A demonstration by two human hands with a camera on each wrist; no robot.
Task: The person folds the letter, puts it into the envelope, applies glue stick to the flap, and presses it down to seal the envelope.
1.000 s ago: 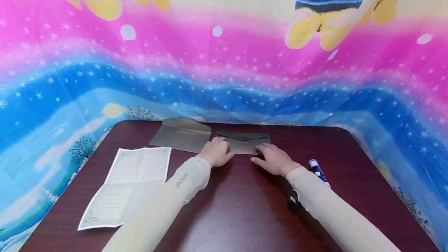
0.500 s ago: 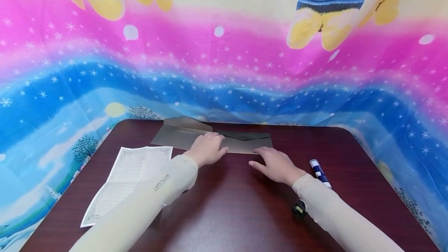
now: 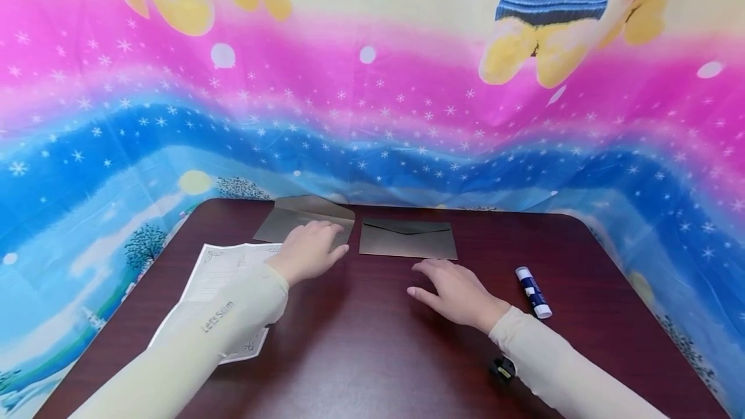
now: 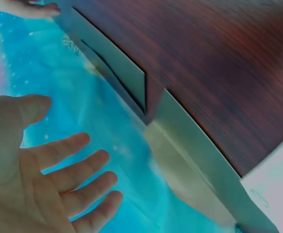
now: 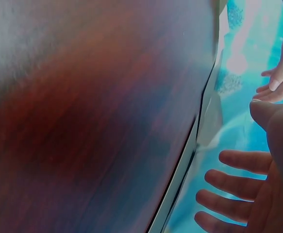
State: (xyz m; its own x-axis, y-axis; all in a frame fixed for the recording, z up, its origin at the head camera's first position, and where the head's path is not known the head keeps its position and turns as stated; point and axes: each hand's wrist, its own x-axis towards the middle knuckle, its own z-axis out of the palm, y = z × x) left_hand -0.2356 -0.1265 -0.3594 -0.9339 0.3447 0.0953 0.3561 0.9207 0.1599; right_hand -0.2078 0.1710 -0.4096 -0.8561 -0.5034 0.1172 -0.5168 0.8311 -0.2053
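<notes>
Currently both hands are extended over the table (image 3: 372, 374), fingers spread and slightly bent, holding nothing. Left hand (image 3: 311, 251): appears above the near right part of envelope A (image 3: 279, 228), which lies at the far edge, flap unfolded toward the cloth (image 3: 378, 115). Contact is hard to judge from the head view; the left wrist view shows a gap. Right hand (image 3: 456, 293): fingertips just in front of the near edge of envelope B (image 3: 407, 244), thumb held apart. B lies flat to the right of A, a narrow gap between, its pointed flap folded down. Sheet (image 3: 218, 277): lined, bordered, creased, in front of A, partly hidden by the left sleeve (image 3: 174, 348). Tube (image 3: 533, 293): blue and white, on its side, right of the right hand.
</notes>
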